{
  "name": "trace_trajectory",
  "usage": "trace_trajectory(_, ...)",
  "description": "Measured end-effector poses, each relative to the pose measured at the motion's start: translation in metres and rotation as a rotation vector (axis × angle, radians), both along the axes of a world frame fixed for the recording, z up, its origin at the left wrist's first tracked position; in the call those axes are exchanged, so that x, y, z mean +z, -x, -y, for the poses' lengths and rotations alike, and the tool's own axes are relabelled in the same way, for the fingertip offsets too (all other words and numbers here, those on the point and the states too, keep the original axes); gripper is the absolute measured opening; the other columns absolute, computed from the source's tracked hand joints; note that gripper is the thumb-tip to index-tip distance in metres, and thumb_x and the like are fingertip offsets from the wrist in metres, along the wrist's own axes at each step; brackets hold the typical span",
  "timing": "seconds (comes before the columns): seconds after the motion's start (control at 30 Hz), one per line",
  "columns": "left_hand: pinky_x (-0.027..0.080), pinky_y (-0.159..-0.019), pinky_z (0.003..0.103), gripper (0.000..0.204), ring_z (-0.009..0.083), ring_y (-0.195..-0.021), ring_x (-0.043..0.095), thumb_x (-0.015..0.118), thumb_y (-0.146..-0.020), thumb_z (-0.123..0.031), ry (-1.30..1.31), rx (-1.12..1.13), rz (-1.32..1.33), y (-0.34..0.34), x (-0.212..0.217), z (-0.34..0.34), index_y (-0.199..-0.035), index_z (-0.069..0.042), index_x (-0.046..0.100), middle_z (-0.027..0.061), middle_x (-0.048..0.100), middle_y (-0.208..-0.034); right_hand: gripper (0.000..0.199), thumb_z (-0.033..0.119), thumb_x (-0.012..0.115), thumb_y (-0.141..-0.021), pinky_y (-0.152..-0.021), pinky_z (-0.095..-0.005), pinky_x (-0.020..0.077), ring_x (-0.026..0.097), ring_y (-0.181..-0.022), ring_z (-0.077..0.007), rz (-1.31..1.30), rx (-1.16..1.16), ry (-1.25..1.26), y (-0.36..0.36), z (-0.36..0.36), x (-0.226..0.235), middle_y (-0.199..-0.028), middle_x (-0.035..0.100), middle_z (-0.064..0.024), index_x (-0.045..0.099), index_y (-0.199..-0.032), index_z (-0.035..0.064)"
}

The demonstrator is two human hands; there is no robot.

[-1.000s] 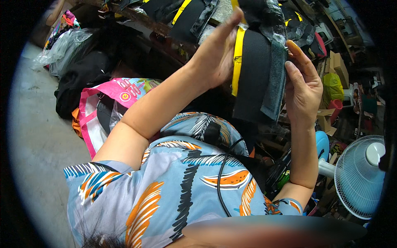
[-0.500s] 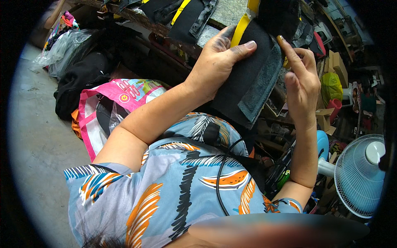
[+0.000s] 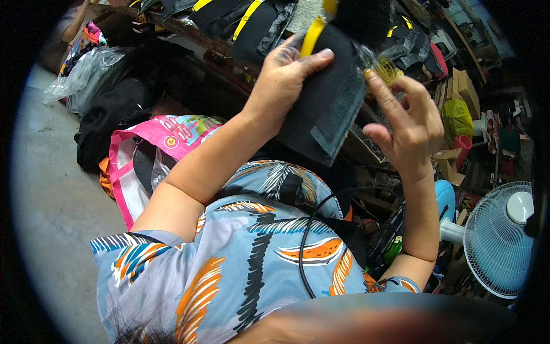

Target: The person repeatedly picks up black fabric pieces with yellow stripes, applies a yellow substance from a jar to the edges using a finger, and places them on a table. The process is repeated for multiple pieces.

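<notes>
My left hand (image 3: 281,77) grips a black flat piece (image 3: 326,86) with a rounded top, the thumb lying across its face. Along the piece's upper left edge runs a yellow strip (image 3: 311,37). A dull blue-grey band (image 3: 342,117) lines its right edge. My right hand (image 3: 411,123) is open, with thumb and fingers apart. Its index fingertip, coated in something yellowish-brown, is at or just beside the right edge of the piece; I cannot tell if they touch. Just behind that fingertip shows a clear, yellowish thing (image 3: 388,69), its kind unclear.
More black pieces with yellow strips (image 3: 249,20) lie along the workbench (image 3: 192,31) ahead. A pink-edged bag (image 3: 123,172) and a black cloth heap (image 3: 112,117) sit at the left. On the right are a white-and-blue fan (image 3: 498,241), a yellow-green bag (image 3: 457,117) and cardboard boxes (image 3: 467,94).
The black piece and my left hand have shifted left and slightly up. My right index finger has moved left and down along the right edge, and my thumb has spread outward.
</notes>
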State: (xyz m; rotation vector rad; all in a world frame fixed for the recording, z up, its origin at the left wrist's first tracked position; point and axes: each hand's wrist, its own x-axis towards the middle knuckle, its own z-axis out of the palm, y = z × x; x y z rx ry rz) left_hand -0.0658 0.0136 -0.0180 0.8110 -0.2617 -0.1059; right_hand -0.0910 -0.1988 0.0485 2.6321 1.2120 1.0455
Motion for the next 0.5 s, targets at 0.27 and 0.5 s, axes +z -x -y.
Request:
trace_trajectory(0.27,0.058,-0.083,0.030,0.037,0.0180,-0.092,0.069,0.066,-0.091,-0.014,-0.018,0.061,0.078,-0.015,-0.006,-0.020,-0.124,0.000,0.053,0.0115,0.068,-0.104,0.042,0.048,0.074,-0.074,-0.085,-0.0388,0.0494,0.057,-0.106,-0.0246,-0.157,-0.265,-0.004,-0.039,0.046,0.013,-0.110,0.063,-0.0035,0.075,-0.105,0.0180)
trace_trajectory(0.5,0.057,-0.087,0.034,0.057,0.0222,-0.103,0.067,0.074,-0.086,-0.020,-0.128,0.019,0.106,-0.012,-0.003,-0.019,-0.133,-0.001,0.046,0.0144,0.064,-0.113,0.052,0.060,0.071,-0.072,-0.105,-0.0483,0.0372,0.047,-0.127,-0.0274,-0.268,-0.435,0.197,-0.077,0.041,-0.009,-0.132,0.057,-0.0061,0.076,-0.104,0.0182)
